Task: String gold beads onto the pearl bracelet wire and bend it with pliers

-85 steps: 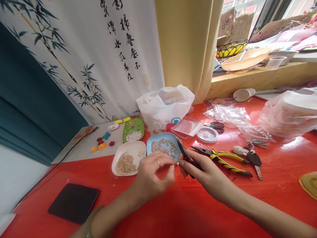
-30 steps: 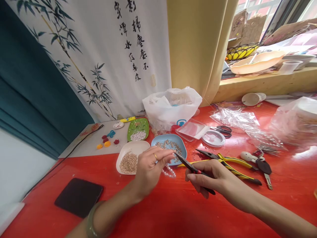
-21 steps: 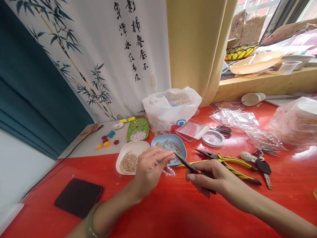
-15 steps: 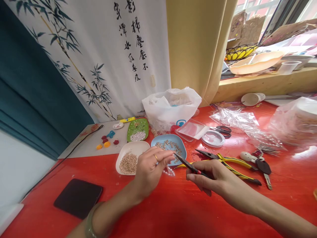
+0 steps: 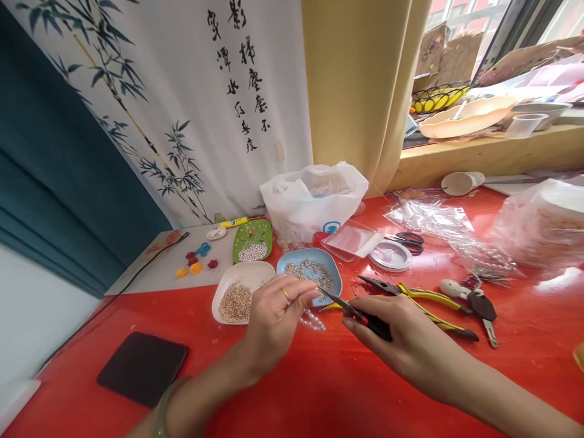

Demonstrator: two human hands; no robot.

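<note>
My left hand, a ring on one finger, is closed with thumb and forefinger pinched together. A strand of clear beads hangs just below those fingertips; what exactly sits in the pinch is too small to make out. In my right hand is a pair of black-handled pliers, its narrow tips pointing left and meeting the left fingertips. Behind the hands lie a blue tray with metallic beads or findings and a cream tray holding small gold beads.
Yellow-and-black pliers and keys lie right of my hands. Farther back are a green tray, a white plastic bag, a round lidded case and scissors. A black phone-like slab lies at left.
My right hand has turned slightly and its fingers have shifted around the pliers, showing more of the handle. The tips stay at my left fingertips. The view has moved a little.
</note>
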